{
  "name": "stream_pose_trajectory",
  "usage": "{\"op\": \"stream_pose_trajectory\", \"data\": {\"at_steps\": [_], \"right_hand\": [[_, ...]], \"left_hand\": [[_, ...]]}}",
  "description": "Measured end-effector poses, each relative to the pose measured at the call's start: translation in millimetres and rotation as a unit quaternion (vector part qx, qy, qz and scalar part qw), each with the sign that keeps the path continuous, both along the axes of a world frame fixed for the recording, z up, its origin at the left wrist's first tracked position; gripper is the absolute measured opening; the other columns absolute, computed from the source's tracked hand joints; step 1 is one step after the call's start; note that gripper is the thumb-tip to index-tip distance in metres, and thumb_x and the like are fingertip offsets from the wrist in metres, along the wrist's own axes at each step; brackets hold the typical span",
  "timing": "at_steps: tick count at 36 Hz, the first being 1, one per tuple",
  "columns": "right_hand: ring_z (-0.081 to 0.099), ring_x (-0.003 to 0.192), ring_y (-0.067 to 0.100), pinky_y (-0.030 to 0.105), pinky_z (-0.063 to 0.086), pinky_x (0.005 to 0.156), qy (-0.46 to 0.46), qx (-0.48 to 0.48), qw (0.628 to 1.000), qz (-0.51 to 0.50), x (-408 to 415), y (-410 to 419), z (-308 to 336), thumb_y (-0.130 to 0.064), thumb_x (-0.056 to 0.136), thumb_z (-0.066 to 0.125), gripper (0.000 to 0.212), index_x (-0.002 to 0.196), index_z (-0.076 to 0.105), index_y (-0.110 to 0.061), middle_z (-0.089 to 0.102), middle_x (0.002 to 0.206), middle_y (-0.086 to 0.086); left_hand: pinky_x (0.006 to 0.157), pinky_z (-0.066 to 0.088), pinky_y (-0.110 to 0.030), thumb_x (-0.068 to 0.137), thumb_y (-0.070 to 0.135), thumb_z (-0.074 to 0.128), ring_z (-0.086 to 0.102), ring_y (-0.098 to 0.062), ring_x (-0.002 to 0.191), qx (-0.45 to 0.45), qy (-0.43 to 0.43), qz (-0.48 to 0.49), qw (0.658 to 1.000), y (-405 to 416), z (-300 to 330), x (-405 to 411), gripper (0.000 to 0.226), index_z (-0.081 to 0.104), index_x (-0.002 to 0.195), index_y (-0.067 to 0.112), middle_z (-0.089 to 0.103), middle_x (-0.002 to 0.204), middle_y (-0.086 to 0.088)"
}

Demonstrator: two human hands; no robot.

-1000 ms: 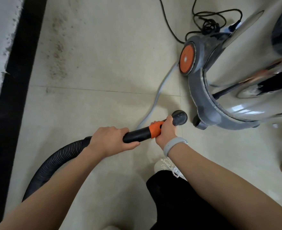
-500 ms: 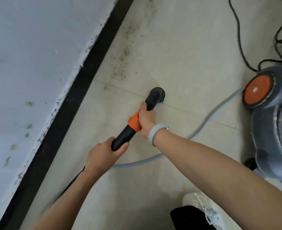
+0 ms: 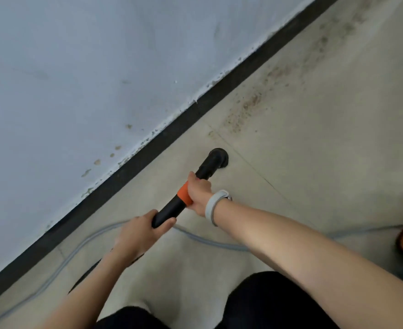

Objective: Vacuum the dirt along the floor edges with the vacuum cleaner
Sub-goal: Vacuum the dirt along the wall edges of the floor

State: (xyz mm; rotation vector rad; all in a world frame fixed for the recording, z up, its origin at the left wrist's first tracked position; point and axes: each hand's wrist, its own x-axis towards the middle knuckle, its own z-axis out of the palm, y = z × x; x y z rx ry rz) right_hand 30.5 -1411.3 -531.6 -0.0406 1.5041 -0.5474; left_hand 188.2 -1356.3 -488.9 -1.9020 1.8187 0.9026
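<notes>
Gripping smooth black wand point(image 3: 172, 210): left hand point(image 3: 139, 233) fingers wrapped, right hand point(image 3: 199, 192) at orange collar; round nozzle point(image 3: 218, 157) near gritty dirt point(image 3: 250, 108).

Light: soft, even daylight, moderately bright, no glare.
Shadows: a faint one on the floor point(image 3: 290, 143) beneath the arms.
Sharpness: slightly smeared overall.
Distortion: the baseboard point(image 3: 148, 153) bends towards the frame edges.

Wand: black vacuum tube point(image 3: 169, 211), orange collar point(image 3: 183, 193), nozzle point(image 3: 217, 157) at the floor point(image 3: 314, 162).
Left hand point(image 3: 138, 233): grips tube's rear.
Right hand point(image 3: 199, 191): grips at the collar.
Dirt point(image 3: 250, 105): beyond nozzle, near black skirting point(image 3: 148, 153).
</notes>
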Motion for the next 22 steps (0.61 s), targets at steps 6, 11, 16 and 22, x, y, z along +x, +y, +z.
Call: {"op": "stream_pose_trajectory", "data": {"at_steps": [6, 11, 16, 22], "right_hand": [[0.035, 0.133, 0.047, 0.052, 0.031, 0.111, -0.010, -0.030, 0.998, 0.062, -7.4, -16.1, 7.2, -0.036, 0.103, 0.024, 0.061, 0.142, 0.028, 0.010, 0.033, 0.146, 0.032], [0.053, 0.115, 0.037, 0.051, 0.043, 0.102, 0.093, -0.001, 0.995, 0.032, -14.0, -27.7, -33.7, -0.061, 0.069, 0.035, 0.074, 0.124, 0.041, -0.012, 0.055, 0.124, 0.015], [0.054, 0.113, 0.035, 0.049, 0.047, 0.098, 0.136, -0.008, 0.990, 0.032, -35.7, -40.5, -14.1, -0.046, 0.093, 0.036, 0.056, 0.134, 0.030, -0.009, 0.053, 0.118, 0.013], [0.062, 0.103, 0.040, 0.055, 0.054, 0.084, 0.188, -0.045, 0.980, -0.038, -65.3, -81.6, -26.2, -0.040, 0.093, 0.043, 0.050, 0.129, 0.036, -0.006, 0.055, 0.103, 0.014]], "left_hand": [[0.072, 0.054, -0.037, 0.084, 0.070, 0.044, 0.065, -0.018, 0.066, 0.013, 0.019, 0.004, 1.000, -12.2, 2.8, -6.6, 0.046, 0.051, 0.086, 0.025, 0.065, 0.071, 0.000], [0.057, 0.044, -0.031, 0.088, 0.066, 0.043, 0.061, -0.016, 0.064, 0.004, 0.040, 0.000, 0.999, -18.0, -14.9, -22.0, 0.040, 0.047, 0.084, 0.026, 0.061, 0.068, 0.002], [0.057, 0.039, -0.032, 0.088, 0.067, 0.040, 0.059, -0.019, 0.066, -0.002, 0.085, -0.016, 0.996, -27.1, -39.2, -46.8, 0.043, 0.047, 0.091, 0.024, 0.058, 0.069, 0.004], [0.068, 0.045, -0.035, 0.089, 0.068, 0.039, 0.061, -0.027, 0.075, -0.025, 0.128, -0.018, 0.991, -61.8, -55.3, -86.3, 0.047, 0.044, 0.092, 0.021, 0.059, 0.073, 0.001]]}}
